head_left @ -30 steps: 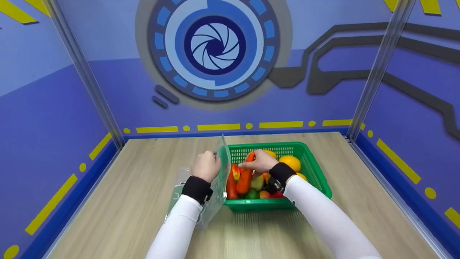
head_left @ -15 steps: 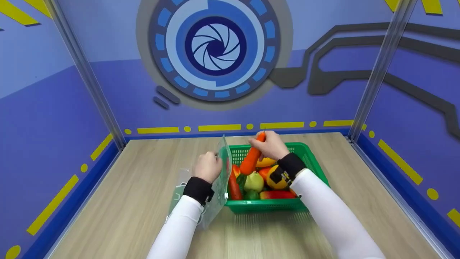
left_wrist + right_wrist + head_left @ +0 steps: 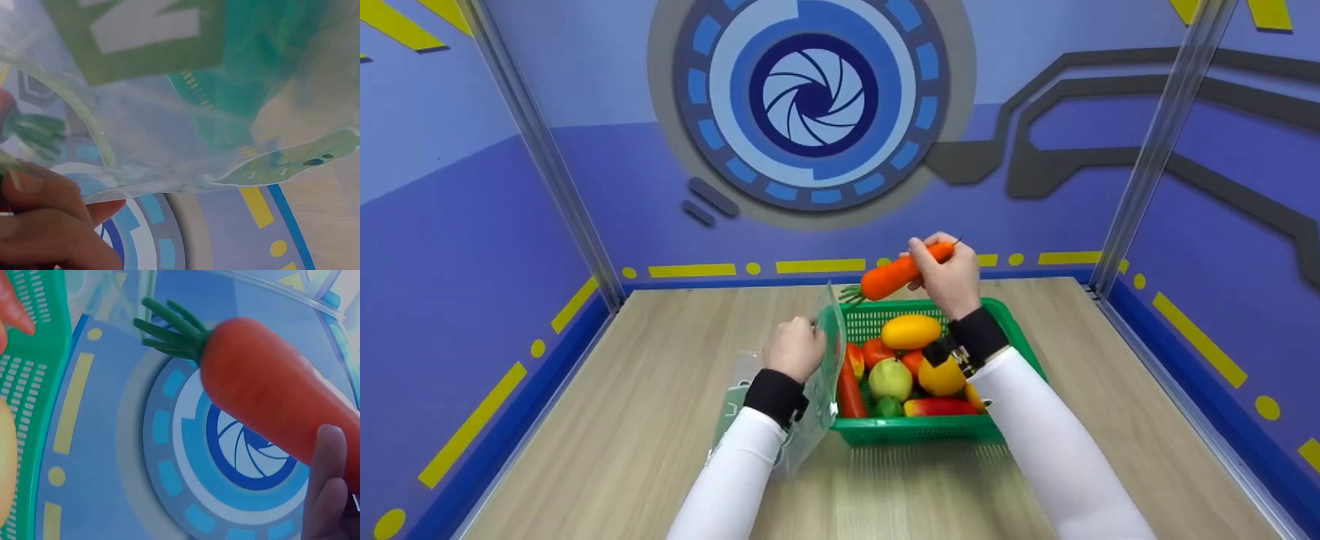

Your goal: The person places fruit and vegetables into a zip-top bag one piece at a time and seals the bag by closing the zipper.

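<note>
Carrot (image 3: 894, 277) gripped in right hand (image 3: 952, 277) over back edge of basket (image 3: 915, 423). Left hand (image 3: 796, 349) grips one clear bag (image 3: 828, 349). Inside basket: mixed produce (image 3: 911, 331), one pale-green fruit (image 3: 890, 380).

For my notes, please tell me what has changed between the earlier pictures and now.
The right hand, already gripping the carrot, has lifted it from the green basket and turned it nearer level, leafy end toward the clear bag. Nothing was let go. The left hand still holds the bag; the basket stayed in place.
</note>
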A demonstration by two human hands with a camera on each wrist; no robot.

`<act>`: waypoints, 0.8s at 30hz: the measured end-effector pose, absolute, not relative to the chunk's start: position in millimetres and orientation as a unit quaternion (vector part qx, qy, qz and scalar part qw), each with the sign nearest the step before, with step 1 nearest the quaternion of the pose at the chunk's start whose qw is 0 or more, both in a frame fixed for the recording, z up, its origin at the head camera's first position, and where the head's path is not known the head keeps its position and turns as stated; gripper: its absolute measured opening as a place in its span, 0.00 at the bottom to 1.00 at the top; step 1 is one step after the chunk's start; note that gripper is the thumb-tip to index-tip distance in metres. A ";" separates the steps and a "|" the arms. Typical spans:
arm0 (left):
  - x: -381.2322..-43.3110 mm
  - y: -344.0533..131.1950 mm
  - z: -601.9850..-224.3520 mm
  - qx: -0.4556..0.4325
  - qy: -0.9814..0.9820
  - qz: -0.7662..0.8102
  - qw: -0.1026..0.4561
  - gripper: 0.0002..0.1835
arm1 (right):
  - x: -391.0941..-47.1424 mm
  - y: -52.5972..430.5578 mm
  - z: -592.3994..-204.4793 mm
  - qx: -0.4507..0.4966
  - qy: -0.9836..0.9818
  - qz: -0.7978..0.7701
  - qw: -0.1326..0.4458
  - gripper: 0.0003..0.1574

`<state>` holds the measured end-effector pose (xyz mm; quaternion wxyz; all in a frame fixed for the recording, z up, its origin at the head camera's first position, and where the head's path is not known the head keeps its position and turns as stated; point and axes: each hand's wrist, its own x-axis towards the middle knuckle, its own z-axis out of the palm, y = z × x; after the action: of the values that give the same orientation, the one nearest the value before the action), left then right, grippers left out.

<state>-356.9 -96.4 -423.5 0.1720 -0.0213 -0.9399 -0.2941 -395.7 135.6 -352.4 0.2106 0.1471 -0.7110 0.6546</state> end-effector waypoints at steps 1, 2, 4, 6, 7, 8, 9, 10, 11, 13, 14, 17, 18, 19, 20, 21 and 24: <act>-357.0 -96.4 -423.1 -0.021 -0.940 -0.295 0.172 0.12 | -394.3 133.6 -352.7 0.153 -0.706 0.658 0.211 0.16; -357.0 -96.6 -422.7 -0.020 -0.940 -0.295 0.173 0.12 | -393.1 131.2 -353.4 0.157 -0.705 0.660 0.208 0.15; -356.6 -96.6 -421.4 -0.017 -0.940 -0.292 0.175 0.13 | -389.9 125.7 -355.5 0.167 -0.710 0.656 0.196 0.15; -355.7 -96.4 -420.0 -0.015 -0.941 -0.286 0.181 0.13 | -387.6 119.9 -359.9 0.173 -0.722 0.644 0.182 0.15; -355.1 -96.1 -419.2 -0.014 -0.941 -0.284 0.184 0.13 | -386.5 116.7 -362.6 0.174 -0.729 0.638 0.176 0.15; -354.3 -95.7 -418.5 -0.014 -0.941 -0.284 0.186 0.12 | -385.7 113.4 -365.8 0.176 -0.734 0.633 0.170 0.15; -353.4 -95.1 -417.8 -0.014 -0.940 -0.284 0.187 0.11 | -385.1 110.1 -369.2 0.178 -0.738 0.631 0.164 0.14; -352.5 -94.5 -417.1 -0.016 -0.939 -0.286 0.189 0.10 | -384.5 106.5 -372.9 0.179 -0.742 0.627 0.157 0.14; -351.7 -93.8 -416.4 -0.018 -0.938 -0.288 0.191 0.10 | -384.2 103.0 -376.8 0.181 -0.746 0.623 0.149 0.14; -349.8 -92.5 -414.8 -0.018 -0.937 -0.292 0.193 0.11 | -383.9 94.9 -384.8 0.186 -0.752 0.619 0.129 0.14; -348.9 -91.8 -414.1 -0.018 -0.936 -0.293 0.194 0.12 | -383.9 90.8 -389.1 0.190 -0.755 0.617 0.114 0.14; -346.8 -90.0 -411.5 -0.024 -0.934 -0.294 0.200 0.13 | -382.9 78.9 -400.5 0.189 -0.769 0.607 0.071 0.15; -346.2 -89.4 -410.6 -0.026 -0.934 -0.295 0.200 0.12 | -383.1 75.0 -404.3 0.185 -0.771 0.607 0.057 0.15; -345.6 -88.8 -409.7 -0.030 -0.934 -0.294 0.202 0.12 | -382.5 71.4 -407.2 0.180 -0.771 0.609 0.041 0.15; -345.1 -88.3 -408.9 -0.035 -0.933 -0.294 0.204 0.11 | -381.8 68.0 -409.6 0.177 -0.769 0.613 0.025 0.16; -344.6 -87.9 -408.2 -0.038 -0.933 -0.293 0.206 0.11 | -381.3 64.5 -411.7 0.172 -0.768 0.617 0.012 0.16; -343.1 -86.9 -406.9 -0.040 -0.934 -0.285 0.210 0.11 | -381.2 55.2 -417.4 0.165 -0.764 0.624 -0.015 0.17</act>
<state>-343.1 -86.9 -406.9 0.2097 -0.0404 -0.9345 -0.2848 -381.2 55.2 -417.4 -0.0149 0.1650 -0.7637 0.6239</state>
